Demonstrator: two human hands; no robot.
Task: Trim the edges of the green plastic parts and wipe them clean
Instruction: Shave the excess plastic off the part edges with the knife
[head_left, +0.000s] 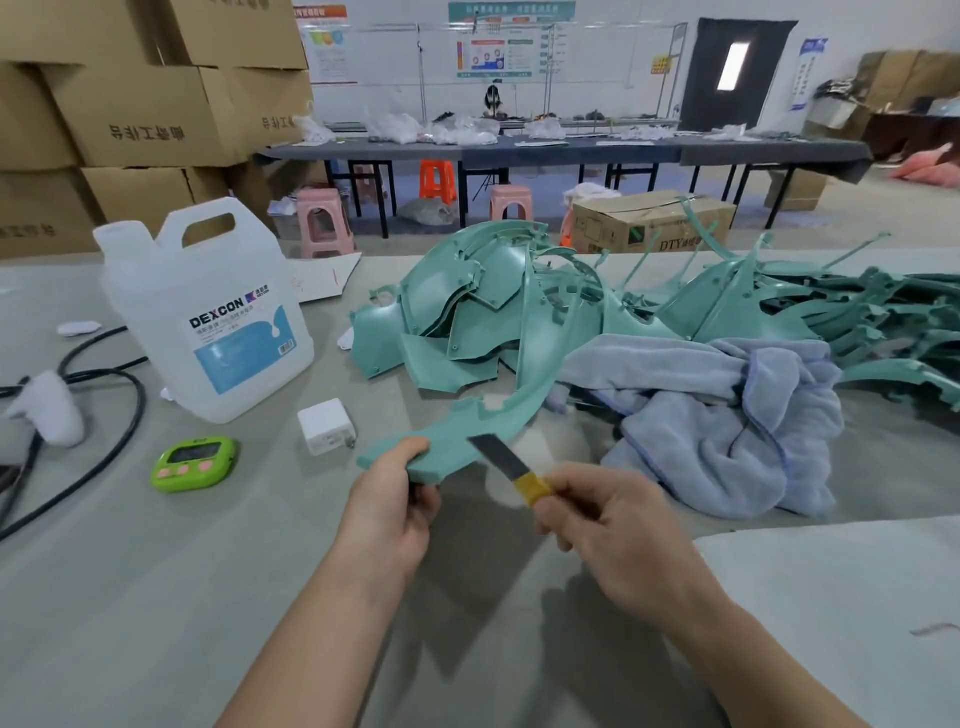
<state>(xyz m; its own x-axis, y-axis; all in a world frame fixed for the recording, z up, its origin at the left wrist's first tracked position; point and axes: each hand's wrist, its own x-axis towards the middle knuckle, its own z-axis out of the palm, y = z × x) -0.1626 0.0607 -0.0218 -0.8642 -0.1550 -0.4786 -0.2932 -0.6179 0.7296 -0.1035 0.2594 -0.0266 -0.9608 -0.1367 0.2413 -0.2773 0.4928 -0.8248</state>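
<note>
While left hand (387, 501) grips curved green part (498, 395) at near end, right hand (608, 514) pinches blade (501, 454); part looks light, thin, springy — hold close to cut.

Bare left hand (389, 499) at lower centre of frame; bare right hand (613, 530) just right of it, slightly blurred. Left forearm (311, 639) and right forearm (753, 660) bare all way to bottom edge. Knuckle creases visible on right hand.

Left hand (387, 501) grips green part (452, 441), right hand (618, 530) pinches blade (498, 457); both forearms outstretched
</note>
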